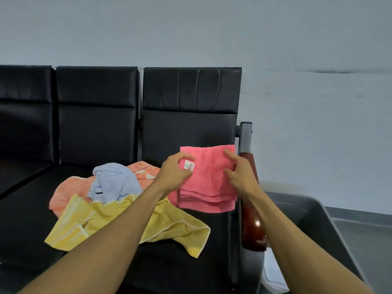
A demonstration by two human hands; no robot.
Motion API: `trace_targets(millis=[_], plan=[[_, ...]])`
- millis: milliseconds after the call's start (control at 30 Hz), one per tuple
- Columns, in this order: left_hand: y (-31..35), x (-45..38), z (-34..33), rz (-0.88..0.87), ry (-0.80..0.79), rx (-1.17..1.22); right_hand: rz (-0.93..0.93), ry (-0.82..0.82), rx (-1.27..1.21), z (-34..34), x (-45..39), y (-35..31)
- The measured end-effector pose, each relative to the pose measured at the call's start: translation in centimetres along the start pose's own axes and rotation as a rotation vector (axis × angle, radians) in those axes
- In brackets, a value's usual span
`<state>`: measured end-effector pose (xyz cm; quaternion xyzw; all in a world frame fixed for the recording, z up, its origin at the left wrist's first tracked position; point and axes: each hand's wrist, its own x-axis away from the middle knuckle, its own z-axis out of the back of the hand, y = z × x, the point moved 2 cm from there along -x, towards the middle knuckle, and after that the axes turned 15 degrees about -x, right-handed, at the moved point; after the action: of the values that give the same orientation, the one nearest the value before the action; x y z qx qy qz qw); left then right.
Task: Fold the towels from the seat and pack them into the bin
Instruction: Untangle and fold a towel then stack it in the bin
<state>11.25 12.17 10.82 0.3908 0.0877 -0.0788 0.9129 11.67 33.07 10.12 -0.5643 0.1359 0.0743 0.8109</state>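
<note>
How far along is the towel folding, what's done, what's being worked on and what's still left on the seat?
Done: something white and folded already lies in the grey bin, though it is only partly visible. In hand: the left hand and right hand hold up the pink towel, folded into layers, not yet binned. Left: the yellow towel, light blue towel and orange towel lie crumpled on the seat.

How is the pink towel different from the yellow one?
The pink towel is folded into a neat square; the yellow towel lies crumpled and spread out. Both hands, left and right, hold the pink one up, while the yellow one rests on the seat. Both are towels.
</note>
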Motion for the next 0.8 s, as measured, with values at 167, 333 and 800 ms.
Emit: trace_targets(millis=[167, 333, 800], plan=[[5.4, -0.7, -4.1, -0.076, -0.021, 0.025, -0.008, 0.205, -0.054, 7.5, 1.1, 0.1], [10.1, -1.4, -9.9, -0.152, -0.103, 0.027, -0.065, 0.273, -0.076, 14.0, 3.0, 2.6], [13.2, -0.6, -31.7, -0.165, -0.266, -0.352, -0.304, 0.184, 0.153, 23.4, 8.2, 19.5]])
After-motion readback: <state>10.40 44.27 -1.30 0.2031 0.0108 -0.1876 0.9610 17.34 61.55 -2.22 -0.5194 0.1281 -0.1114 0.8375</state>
